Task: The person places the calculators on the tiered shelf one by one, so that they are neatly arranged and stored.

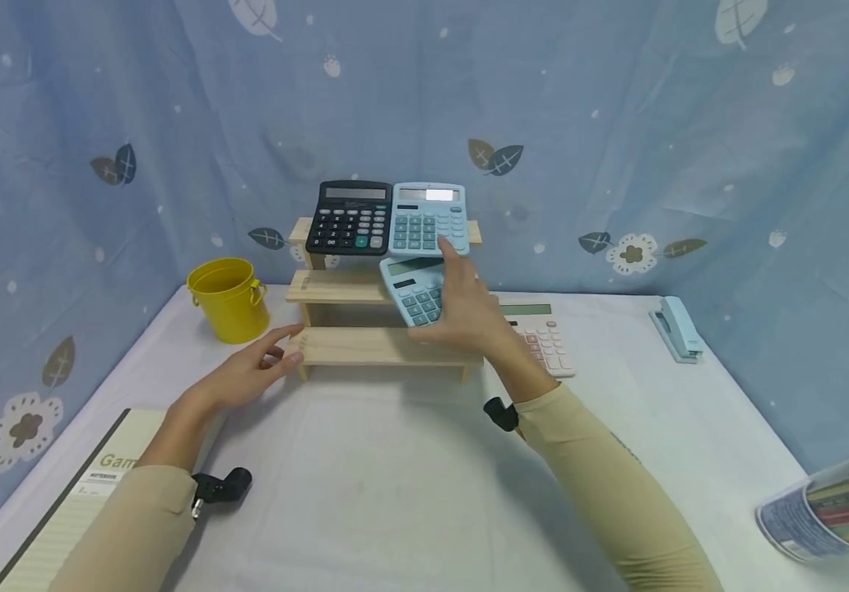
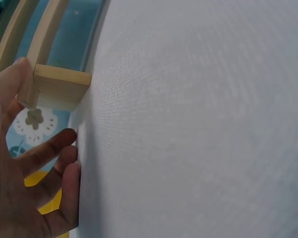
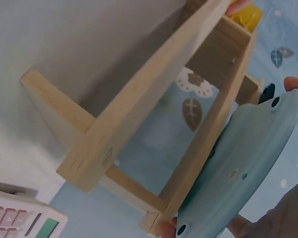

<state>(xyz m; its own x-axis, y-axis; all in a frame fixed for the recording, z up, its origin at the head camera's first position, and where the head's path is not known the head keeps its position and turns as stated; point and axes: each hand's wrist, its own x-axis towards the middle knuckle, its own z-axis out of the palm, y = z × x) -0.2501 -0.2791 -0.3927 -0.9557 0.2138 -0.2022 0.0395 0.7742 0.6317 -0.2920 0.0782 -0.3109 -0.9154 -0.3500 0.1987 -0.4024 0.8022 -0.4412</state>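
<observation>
My right hand (image 1: 465, 308) grips a light blue calculator (image 1: 417, 298), tilted, at the middle step of a three-tier wooden stand (image 1: 365, 345). In the right wrist view the underside of this calculator (image 3: 238, 163) faces the camera, with fingers at its ends. My left hand (image 1: 250, 370) pinches the left end of the lowest step between thumb and forefinger; its other fingers are loosely bent. On the top step a black calculator (image 1: 350, 218) and another light blue calculator (image 1: 428, 215) lean side by side.
A pink-and-white calculator (image 1: 556, 355) lies right of the stand, partly behind my right arm. A yellow bucket (image 1: 235, 308) stands at left, and a light blue stapler (image 1: 679, 329) at right. A notebook (image 1: 99, 485) lies front left; a pencil cup (image 1: 802, 522) stands front right.
</observation>
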